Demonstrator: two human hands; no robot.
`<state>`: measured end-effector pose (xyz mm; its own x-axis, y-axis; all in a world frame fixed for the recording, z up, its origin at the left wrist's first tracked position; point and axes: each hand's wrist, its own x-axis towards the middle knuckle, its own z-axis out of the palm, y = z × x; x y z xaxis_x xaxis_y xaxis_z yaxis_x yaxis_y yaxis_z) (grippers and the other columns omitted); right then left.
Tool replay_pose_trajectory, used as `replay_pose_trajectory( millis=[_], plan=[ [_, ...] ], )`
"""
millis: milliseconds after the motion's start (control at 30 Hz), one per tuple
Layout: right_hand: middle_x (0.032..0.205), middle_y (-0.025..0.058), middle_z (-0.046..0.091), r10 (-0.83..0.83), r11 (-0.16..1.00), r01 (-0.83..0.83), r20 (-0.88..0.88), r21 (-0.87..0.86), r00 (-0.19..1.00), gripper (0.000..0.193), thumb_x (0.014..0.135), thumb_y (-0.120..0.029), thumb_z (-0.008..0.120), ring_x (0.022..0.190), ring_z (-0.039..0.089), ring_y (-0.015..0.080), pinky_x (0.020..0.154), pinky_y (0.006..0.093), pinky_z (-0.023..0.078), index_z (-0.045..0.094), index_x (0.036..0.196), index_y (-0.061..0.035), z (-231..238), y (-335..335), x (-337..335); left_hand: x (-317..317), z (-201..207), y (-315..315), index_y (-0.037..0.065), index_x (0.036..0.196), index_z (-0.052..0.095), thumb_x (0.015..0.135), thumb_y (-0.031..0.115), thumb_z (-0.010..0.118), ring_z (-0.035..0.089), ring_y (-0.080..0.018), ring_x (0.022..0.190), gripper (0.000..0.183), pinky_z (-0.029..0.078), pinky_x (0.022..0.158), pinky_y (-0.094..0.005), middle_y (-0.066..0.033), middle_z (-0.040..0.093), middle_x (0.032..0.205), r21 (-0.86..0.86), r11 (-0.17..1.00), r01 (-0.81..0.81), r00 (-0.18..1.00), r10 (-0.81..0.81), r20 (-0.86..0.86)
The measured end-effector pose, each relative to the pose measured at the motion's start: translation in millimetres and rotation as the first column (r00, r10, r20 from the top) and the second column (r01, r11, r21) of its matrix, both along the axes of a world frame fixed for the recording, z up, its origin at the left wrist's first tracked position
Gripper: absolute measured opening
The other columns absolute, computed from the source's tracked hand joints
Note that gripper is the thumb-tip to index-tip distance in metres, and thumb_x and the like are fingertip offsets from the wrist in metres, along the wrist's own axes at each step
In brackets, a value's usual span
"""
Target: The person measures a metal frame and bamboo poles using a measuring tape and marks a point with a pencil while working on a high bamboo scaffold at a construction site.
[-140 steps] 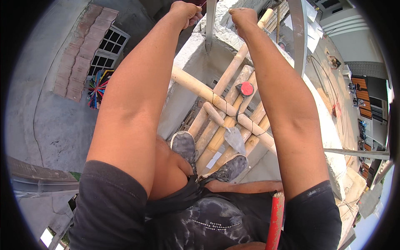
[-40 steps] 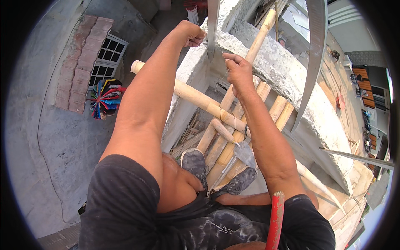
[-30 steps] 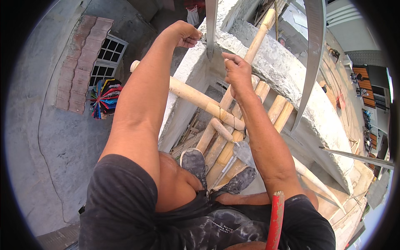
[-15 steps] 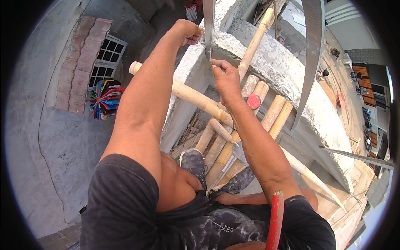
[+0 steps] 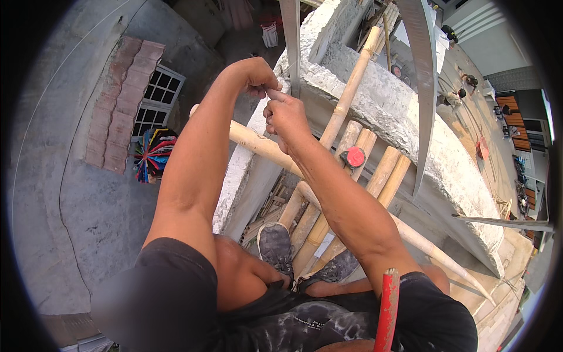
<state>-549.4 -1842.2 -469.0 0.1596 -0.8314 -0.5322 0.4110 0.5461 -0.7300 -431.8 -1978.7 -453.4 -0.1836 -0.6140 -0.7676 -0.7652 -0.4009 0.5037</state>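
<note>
My left hand [image 5: 258, 76] is bent at the wrist, its fingers closed at the rim of a rough white concrete wall [image 5: 237, 185]. Against its fingertips, my right hand [image 5: 287, 117] is pinched, index finger and thumb together. Whatever lies between the fingers is too small to make out. Just right of the hands, an upright metal strip [image 5: 291, 47] meets the wall's corner. Below them a bamboo pole [image 5: 255, 141] crosses the wall, partly behind my forearms. A rounded wooden handle [image 5: 306, 192] shows beside my right forearm, which hides its far end.
My shoes [image 5: 275, 246] stand on several bamboo poles [image 5: 311, 234]. A red round object [image 5: 355, 156] sits on them. A curved metal strip [image 5: 427, 88] rises at right, before a curved concrete wall [image 5: 399, 117]. A red-painted bar [image 5: 387, 311] projects near my body. Far below left lies grey ground [image 5: 70, 234].
My right hand has moved left, away from the metal strip, to meet my left hand. The left wrist is now bent further. My right forearm now covers the blade beside the wooden handle.
</note>
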Motion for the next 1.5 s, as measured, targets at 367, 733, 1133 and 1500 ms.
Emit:
replay_pose_trajectory(
  millis=[367,733,1133,1500],
  plan=[
    [0.089,0.0077,0.06,-0.296,0.954,0.261,0.335,0.146,0.895,0.02,0.097,-0.002,0.054,0.075,0.06,0.0143,0.07,0.0298,0.055,0.061,0.116,-0.0003,-2,-11,39,16,9,1,0.012,0.117,0.076,0.098,0.021,0.067,0.046,-0.0071,0.06,0.023,0.039,0.055,-0.0229,0.0026,0.069,0.079,0.06,0.951,-0.304,0.949,0.308,-0.071],
    [0.084,0.0051,0.065,-0.444,0.893,0.41,-0.216,-0.182,0.87,0.013,0.091,-0.006,0.061,0.074,0.057,0.0112,0.063,0.0252,0.047,0.07,0.098,0.0013,-39,-84,-63,12,-31,-44,0.007,0.101,0.079,0.089,0.018,0.071,0.068,-0.028,0.08,0.018,0.055,0.075,-0.0377,-0.0153,0.075,0.094,-0.478,0.861,0.173,0.895,0.066,0.441],
    [0.073,0.0029,0.065,0.365,0.93,-0.358,-0.286,0.077,0.886,0.007,0.078,-0.004,0.076,0.069,0.056,0.0157,0.071,0.0335,0.039,0.073,0.077,-0.0103,-32,-211,-55,-7,-64,-57,0.005,0.094,0.079,0.087,0.023,0.075,0.072,-0.0386,0.095,0.02,0.058,0.084,-0.0458,-0.022,0.074,0.098,-0.817,0.569,0.089,0.891,0.322,0.321],
    [0.066,0.0025,0.057,0.163,0.954,-0.114,-0.16,0.279,0.974,0.011,0.086,-0.006,0.07,0.05,0.043,0.0117,0.043,0.0282,0.032,0.066,0.077,-0.01,-98,-239,-76,-25,-76,-55,0.008,0.11,0.077,0.089,0.008,0.065,0.072,-0.0347,0.096,0.024,0.056,0.088,-0.043,-0.0186,0.074,0.103,-0.854,0.517,-0.046,0.995,0.104,0.01]
  ],
)
